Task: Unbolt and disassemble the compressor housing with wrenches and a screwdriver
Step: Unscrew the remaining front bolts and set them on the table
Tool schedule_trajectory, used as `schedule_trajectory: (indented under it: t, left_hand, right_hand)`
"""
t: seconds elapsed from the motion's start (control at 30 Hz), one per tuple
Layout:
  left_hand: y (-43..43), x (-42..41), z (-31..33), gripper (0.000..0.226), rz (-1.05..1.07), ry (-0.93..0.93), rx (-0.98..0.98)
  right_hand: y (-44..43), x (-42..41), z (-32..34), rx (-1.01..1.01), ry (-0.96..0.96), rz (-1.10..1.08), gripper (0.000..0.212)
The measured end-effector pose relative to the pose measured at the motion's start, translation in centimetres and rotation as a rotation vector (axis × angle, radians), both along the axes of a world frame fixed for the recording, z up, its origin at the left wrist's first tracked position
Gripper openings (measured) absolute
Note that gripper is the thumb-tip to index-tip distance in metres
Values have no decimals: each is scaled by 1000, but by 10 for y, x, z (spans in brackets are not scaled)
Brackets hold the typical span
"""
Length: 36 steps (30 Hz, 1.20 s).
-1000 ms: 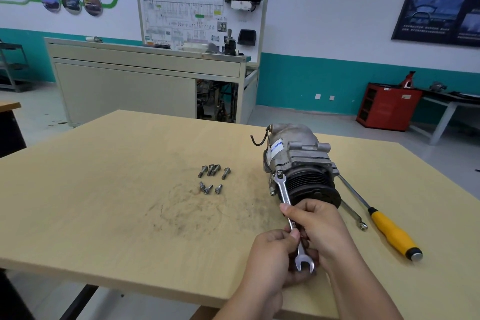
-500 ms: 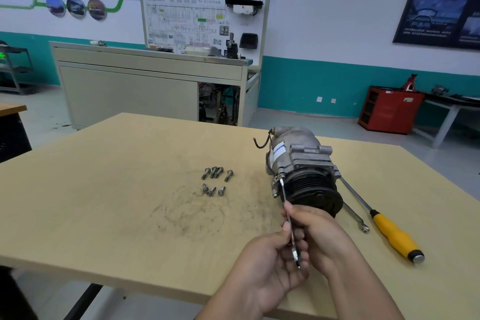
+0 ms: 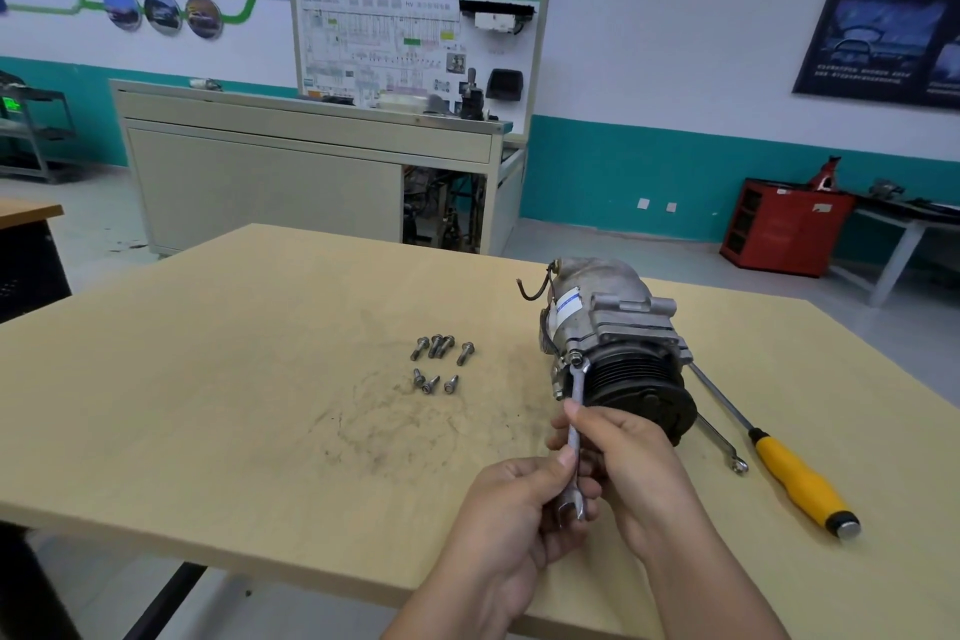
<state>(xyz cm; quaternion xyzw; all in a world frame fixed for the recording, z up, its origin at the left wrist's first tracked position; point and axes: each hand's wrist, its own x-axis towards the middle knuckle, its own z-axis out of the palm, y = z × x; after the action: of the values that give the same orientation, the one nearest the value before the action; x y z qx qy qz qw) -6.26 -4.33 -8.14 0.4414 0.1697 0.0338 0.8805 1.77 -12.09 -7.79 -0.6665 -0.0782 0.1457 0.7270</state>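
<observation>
A grey metal compressor [image 3: 613,322] with a black ribbed pulley lies on the wooden table [image 3: 208,379], pulley end toward me. A steel open-ended wrench [image 3: 575,411] has its far jaw set on a bolt at the housing's near left flange. My right hand [image 3: 628,473] grips the wrench shaft. My left hand [image 3: 514,515] pinches the shaft near its lower jaw. Several removed bolts [image 3: 439,361] lie in a loose group left of the compressor.
A yellow-handled screwdriver [image 3: 795,478] and a second wrench [image 3: 722,442] lie right of the compressor. The table's near edge runs just below my hands. A beige training bench [image 3: 311,172] and a red cabinet [image 3: 784,224] stand beyond the table.
The wrench has turned in my fingers, showing its flat face, then its edge, then its face again. Both hands stay on it and its far jaw stays at the flange bolt.
</observation>
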Motion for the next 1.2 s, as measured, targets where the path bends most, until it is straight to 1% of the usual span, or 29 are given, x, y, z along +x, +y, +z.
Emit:
schedule_trajectory:
  t: [0.13,0.27,0.4,0.67,0.93,1.2]
  left_hand:
    - [-3,1,-3,22,4,0,18]
    - [-4,0,-8,23,13,-3,62]
    - [-4,-1,-9,23,15,2,61]
    - [-3,-1,-12,25,-27,8,23]
    - [-4,0,-11,24,-17,10,111]
    - [-3,-1,-10,26,-16,2,114]
  right_hand:
    - [-5,-1,-2,2,10,56,25]
    - [-6,-2,-3,-2,5,69,25]
    - [-3,-5,-3,13,-15,72,23]
    - [-3,-9,-8,19,-1,33,25]
    - [-4,-10,-7,12,-7,12,26]
    - [-4,-10,-6,0,-29,18,25]
